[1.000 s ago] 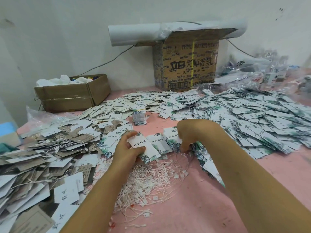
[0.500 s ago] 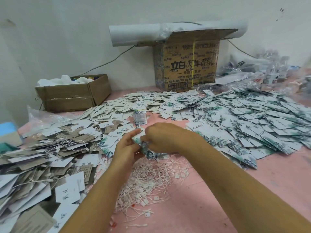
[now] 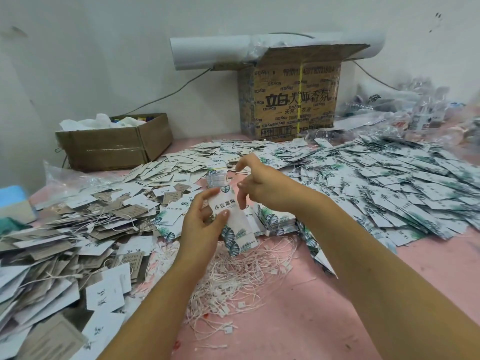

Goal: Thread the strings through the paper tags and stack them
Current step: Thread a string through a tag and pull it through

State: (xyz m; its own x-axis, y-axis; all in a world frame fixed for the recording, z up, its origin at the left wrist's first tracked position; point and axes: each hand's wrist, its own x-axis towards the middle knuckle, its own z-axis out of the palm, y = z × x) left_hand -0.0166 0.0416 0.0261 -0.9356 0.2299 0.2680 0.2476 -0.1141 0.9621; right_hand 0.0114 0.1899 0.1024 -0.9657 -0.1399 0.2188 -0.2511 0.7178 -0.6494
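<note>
At the far left edge sits a blue block [image 3: 13, 201], and beyond it, against the wall, a low cardboard box [image 3: 111, 144] with white wrapping inside. Near left, a loose heap of grey and white tags [image 3: 65, 242] covers the pink table [image 3: 298, 320], some with strings already through them. In the middle the left hand [image 3: 200, 224] pinches a leaf-print tag [image 3: 233, 219] between thumb and fingertips, holding it tilted above the table with its printed face toward the camera. Under it lies a tangle of loose white strings [image 3: 233, 276]. Just beyond the tag stands a banded bundle of tags [image 3: 217, 175]. The right hand [image 3: 262, 188] hovers just right of the held tag's top, fingers spread and loosely bent, gripping nothing visible; one fingertip points down at the tag's upper edge. A short stack of leaf tags [image 3: 275, 219] lies below that wrist. Far behind stands a tall printed carton [image 3: 291, 100] with a white roll [image 3: 213, 51] across its top. To the right, a wide spread of leaf-print tags [image 3: 389, 183] runs toward clear plastic bags [image 3: 428, 107]
</note>
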